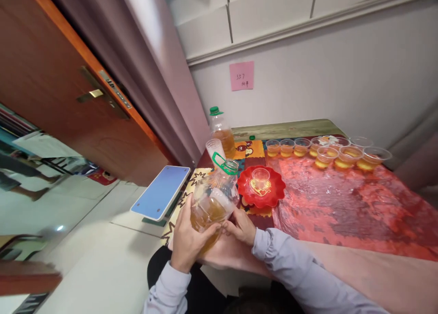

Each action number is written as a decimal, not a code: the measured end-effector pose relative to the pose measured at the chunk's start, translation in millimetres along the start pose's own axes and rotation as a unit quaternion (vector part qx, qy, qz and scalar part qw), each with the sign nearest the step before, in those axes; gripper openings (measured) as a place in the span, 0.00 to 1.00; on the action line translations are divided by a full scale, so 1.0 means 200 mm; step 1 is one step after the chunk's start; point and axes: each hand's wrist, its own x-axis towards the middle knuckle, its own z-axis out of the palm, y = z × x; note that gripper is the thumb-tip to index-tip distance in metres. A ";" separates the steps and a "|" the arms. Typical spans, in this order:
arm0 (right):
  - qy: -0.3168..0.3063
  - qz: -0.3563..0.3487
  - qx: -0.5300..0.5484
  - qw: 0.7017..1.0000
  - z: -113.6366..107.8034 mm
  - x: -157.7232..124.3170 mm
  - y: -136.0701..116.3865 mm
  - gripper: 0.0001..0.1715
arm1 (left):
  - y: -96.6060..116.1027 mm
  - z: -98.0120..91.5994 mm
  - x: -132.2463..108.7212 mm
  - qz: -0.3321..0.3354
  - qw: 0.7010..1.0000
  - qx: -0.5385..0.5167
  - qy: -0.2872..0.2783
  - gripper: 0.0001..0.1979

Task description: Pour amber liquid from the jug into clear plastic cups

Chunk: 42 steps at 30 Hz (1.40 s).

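Note:
A clear plastic jug [207,211] of amber liquid leans at the table's near left edge, its uncapped mouth and green carry handle pointing up and to the right. My left hand [193,239] wraps round its left side, thumb across the front. Against its lower right side, my right hand [241,227] is closed with bent fingers. Just beyond the jug, a scalloped red plate [278,186] bears a clear plastic cup [261,176], whose contents I cannot make out. A stack of clear cups [215,147] stands behind the jug.
Several clear cups of amber liquid [326,157] line the table's far right. A second jug, green-capped [224,138], stands at the back left, with a loose green cap [252,137] nearby. A blue-topped stool [162,191] is left of the table; a person's legs show far left.

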 end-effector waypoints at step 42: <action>-0.022 0.156 0.434 0.887 0.10 0.03 0.01 0.52 | 0.30 -0.05 0.39 0.041 0.948 0.227 -0.219 0.49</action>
